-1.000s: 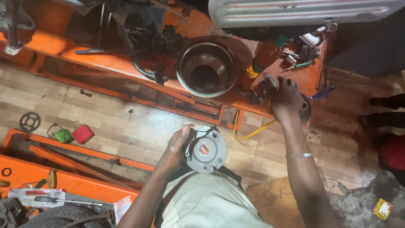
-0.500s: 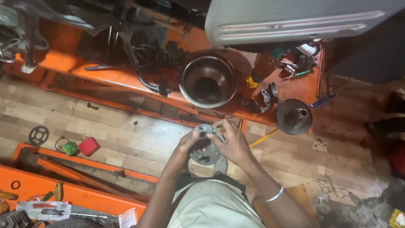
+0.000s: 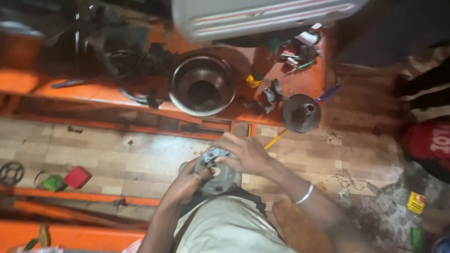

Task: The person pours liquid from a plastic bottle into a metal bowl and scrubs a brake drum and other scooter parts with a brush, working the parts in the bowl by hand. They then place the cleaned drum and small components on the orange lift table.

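Grey metal hub part (image 3: 216, 174), round with a centre hole, held over the person's lap just above the tiled floor (image 3: 117, 159), both hands on it; left hand (image 3: 187, 180) cups the lower left edge, fingers closed round the rim, right hand (image 3: 243, 153) lies over the top with fingers curled down on the upper face, closed on it too. Risk as I judge it: part looks heavy and greasy, grip is only at the edges, so it could slip and drop onto the lap or floor; fingers near the centre hole could get pinched if it twists. Left forearm comes up from bottom centre, wrist bent in; right forearm runs in from lower right, silver bangle (image 3: 303, 194) at wrist, elbow out. Beyond, orange bench (image 3: 93, 91) carries a steel bowl-shaped drum (image 3: 202, 84), dark pulley-like piece (image 3: 301, 113), small loose parts. Red block (image 3: 77, 177), green block (image 3: 53, 182) and small sprocket (image 3: 11, 173) lie on floor at left
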